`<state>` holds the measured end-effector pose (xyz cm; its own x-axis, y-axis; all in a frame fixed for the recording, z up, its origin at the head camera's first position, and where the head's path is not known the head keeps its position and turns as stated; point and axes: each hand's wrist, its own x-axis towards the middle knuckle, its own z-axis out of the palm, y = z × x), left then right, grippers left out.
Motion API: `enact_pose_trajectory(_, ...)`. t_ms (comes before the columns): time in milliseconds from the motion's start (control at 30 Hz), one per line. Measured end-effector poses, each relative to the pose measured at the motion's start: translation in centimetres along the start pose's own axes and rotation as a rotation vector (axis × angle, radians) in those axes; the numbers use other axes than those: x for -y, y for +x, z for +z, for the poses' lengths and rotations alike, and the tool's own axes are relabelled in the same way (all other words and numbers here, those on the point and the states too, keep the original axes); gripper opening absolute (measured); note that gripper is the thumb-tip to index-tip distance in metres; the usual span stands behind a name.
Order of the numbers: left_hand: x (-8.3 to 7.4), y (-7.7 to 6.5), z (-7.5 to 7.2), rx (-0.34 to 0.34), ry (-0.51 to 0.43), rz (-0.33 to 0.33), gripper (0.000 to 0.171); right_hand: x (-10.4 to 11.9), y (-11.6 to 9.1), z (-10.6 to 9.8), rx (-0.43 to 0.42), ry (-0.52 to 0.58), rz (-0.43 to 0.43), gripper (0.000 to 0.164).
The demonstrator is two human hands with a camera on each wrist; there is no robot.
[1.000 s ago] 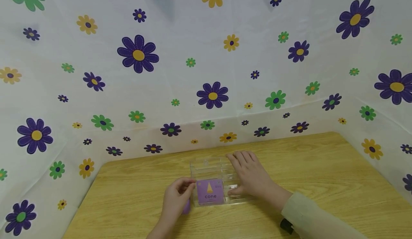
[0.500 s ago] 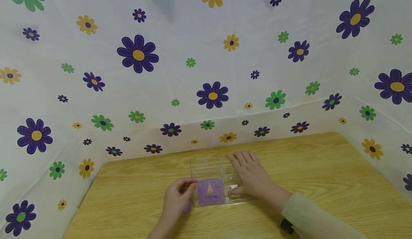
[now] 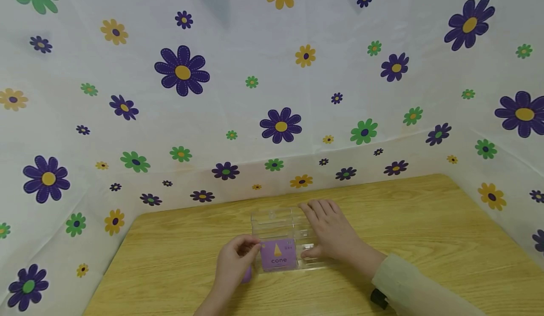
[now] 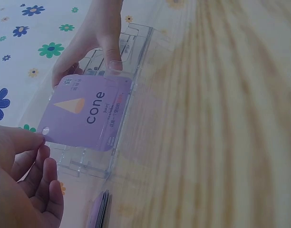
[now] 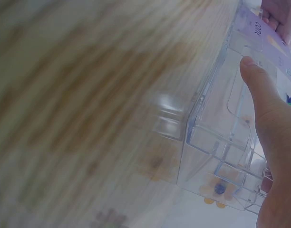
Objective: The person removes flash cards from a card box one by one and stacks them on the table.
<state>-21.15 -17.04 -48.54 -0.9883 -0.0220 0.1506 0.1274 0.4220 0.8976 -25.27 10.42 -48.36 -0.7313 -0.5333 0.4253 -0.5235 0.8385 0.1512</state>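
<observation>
A purple flashcard printed with a yellow cone and the word "cone" stands at the left part of a clear plastic card box. My left hand pinches its corner by the punched hole between thumb and index finger; the other fingers are loosely bent. Part of the card's lower edge sits behind clear plastic. My right hand grips the right part of the box, thumb on the near side and fingers over the far side. In the right wrist view, the box's compartments show beneath the right thumb.
A stack of purple-edged cards stands on the wooden table, left of the box and partly behind my left hand. A small black object lies by the right sleeve. A flower-printed cloth closes off the back and sides.
The cone card's top edge has dipped slightly, and the left fingertips have shifted a little with it. My right hand and the box have stayed in place.
</observation>
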Motion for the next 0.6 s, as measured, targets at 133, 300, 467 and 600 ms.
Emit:
enact_pose_trajectory(133,0.04,0.04,0.00,0.005,0.014,-0.001,0.007,-0.01,0.04,-0.09,0.007,0.002,0.001,0.131)
enact_pose_trajectory(300,0.08,0.02,-0.04,0.006,0.033,0.010,0.006,0.00,0.06,-0.17,0.014,0.004,0.000,0.130)
enact_pose_trajectory(467,-0.03,0.02,0.02,-0.006,0.045,0.010,0.003,-0.01,0.05,-0.19,0.026,0.001,0.005,0.130)
enact_pose_trajectory(600,-0.08,0.06,0.00,-0.002,0.030,0.003,0.004,0.00,0.05,-0.27,0.028,0.010,0.008,0.130)
